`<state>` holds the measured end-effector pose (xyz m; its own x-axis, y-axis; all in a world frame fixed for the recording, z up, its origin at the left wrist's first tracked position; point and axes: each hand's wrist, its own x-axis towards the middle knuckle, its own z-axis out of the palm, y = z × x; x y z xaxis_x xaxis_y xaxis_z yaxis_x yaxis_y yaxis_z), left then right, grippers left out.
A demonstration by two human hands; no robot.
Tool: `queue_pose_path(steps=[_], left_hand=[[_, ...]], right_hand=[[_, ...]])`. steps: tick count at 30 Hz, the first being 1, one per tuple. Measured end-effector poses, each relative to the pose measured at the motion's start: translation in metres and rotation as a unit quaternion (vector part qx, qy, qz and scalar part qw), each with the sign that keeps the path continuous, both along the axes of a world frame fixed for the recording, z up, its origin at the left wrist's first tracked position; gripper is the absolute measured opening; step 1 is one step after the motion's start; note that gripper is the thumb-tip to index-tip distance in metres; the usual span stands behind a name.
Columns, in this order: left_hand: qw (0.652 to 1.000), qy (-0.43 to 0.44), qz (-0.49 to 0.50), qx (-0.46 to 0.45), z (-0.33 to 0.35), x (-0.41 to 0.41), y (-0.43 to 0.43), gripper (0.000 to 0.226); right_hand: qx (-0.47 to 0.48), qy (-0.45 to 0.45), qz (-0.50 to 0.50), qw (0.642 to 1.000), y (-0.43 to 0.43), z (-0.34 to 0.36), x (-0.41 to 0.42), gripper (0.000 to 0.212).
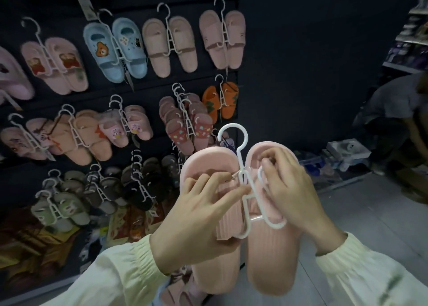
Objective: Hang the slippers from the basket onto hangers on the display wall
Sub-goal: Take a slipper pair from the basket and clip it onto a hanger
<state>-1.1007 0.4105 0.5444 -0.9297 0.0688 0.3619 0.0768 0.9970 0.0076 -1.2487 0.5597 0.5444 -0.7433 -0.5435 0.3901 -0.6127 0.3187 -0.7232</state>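
Writing: none legible; the paper tags dangling among the hung pairs are too blurred to read.
Task item: pink ribbed slippers (271, 259), a pair held up side by side, toes upward, in front of the display wall (139, 2) and not yet hung on it.
Hanger: white plastic hanger (240, 154) lies between the two slippers, hook upward and free above the toes, its lower loops over the straps.
Left grip: left hand (199, 213) lies over the strap of one slipper, fingers bent and hooked over the strap's edge into the foot opening, thumb stretched across to press the hanger's stem.
Right grip: right hand (291, 190) has its fingers curled tight, tips pinching the strap edge of the other slipper just beside the hanger's loop.
Sleeves: cream gathered cuffs (111, 275) on both wrists.
Wall stock: rows of pairs on white hangers, among them blue clogs with charms (115, 48) and orange slippers (221, 102).
Below: more pink slippers (178, 293) at the bottom edge, partly hidden by the held pair.
Right side: another person (393, 111) bends over the grey floor (347, 213).
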Motion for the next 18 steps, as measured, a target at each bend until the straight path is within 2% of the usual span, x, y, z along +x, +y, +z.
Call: queue_pose_path(steps=[6,10,18], left_hand=[[0.999,-0.028,-0.041,-0.022,0.000,0.006,0.020,0.081],[0.998,-0.038,-0.034,-0.044,-0.001,-0.011,0.024,0.080],[0.999,-0.023,-0.017,-0.045,0.005,-0.072,0.010,0.083]], right_hand=[[-0.012,0.016,-0.048,0.999,0.009,0.026,-0.042,0.024],[-0.045,0.042,-0.059,0.996,0.014,0.042,-0.058,0.025],[-0.038,0.127,-0.053,0.990,0.017,0.038,-0.092,0.012]])
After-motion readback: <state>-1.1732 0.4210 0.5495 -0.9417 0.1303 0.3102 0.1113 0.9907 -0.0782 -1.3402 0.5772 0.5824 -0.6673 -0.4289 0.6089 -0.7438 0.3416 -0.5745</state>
